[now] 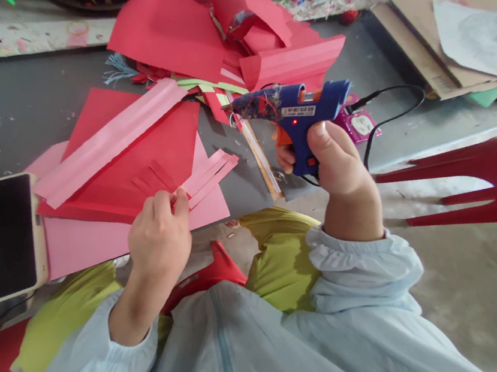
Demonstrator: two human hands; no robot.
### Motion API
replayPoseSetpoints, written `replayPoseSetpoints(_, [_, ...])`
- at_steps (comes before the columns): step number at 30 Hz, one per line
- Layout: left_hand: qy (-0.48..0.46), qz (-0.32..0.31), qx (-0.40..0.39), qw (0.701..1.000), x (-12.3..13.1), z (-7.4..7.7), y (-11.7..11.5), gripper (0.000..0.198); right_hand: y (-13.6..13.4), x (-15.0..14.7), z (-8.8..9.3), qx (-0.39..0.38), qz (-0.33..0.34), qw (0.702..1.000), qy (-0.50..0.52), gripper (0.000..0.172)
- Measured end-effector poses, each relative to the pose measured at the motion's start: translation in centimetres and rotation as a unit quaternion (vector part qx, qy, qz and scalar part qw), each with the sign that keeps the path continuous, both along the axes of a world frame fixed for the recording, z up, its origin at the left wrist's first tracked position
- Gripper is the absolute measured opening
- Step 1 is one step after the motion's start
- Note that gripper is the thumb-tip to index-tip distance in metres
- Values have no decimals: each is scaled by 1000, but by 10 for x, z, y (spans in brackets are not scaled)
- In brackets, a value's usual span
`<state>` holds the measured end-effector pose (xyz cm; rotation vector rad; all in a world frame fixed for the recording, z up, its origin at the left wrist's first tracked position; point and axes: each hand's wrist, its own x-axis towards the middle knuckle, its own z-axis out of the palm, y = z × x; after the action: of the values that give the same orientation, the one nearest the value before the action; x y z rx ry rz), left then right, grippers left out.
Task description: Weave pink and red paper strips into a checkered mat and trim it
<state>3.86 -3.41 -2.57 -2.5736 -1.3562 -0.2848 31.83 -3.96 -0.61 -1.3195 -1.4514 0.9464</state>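
My right hand (pixel 338 160) is wrapped round the handle of a blue hot glue gun (pixel 300 113), its small red light lit and its nozzle pointing left over the table. Between the pinched fingers of my left hand (pixel 158 230) is one end of a pink paper piece cut into strips (pixel 213 175). That hand is low over red paper sheets (pixel 135 145) and a larger pink sheet (pixel 88 245). A folded pink paper strip (pixel 111 142) lies slantwise across the red sheets.
A phone (pixel 4 240) lies at the table's left edge. Red paper pieces (pixel 170 32) are heaped at the back. Cardboard sheets (pixel 435 48) are stacked at the right, near a pink power socket (pixel 361 124) with a black cable. A red stool (pixel 479 182) stands on the right.
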Motion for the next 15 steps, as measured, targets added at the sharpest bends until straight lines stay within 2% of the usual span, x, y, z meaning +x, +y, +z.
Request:
replayPoseSetpoints(8, [-27,-12,30,999,-4,0,-2,31,-2,-1,-1,14,14,1000,22,46])
replayPoseSetpoints(15, [-23,-15,-11,1000,-2,-1,2,31,-1,-2,-1,16,8,1000,14,48])
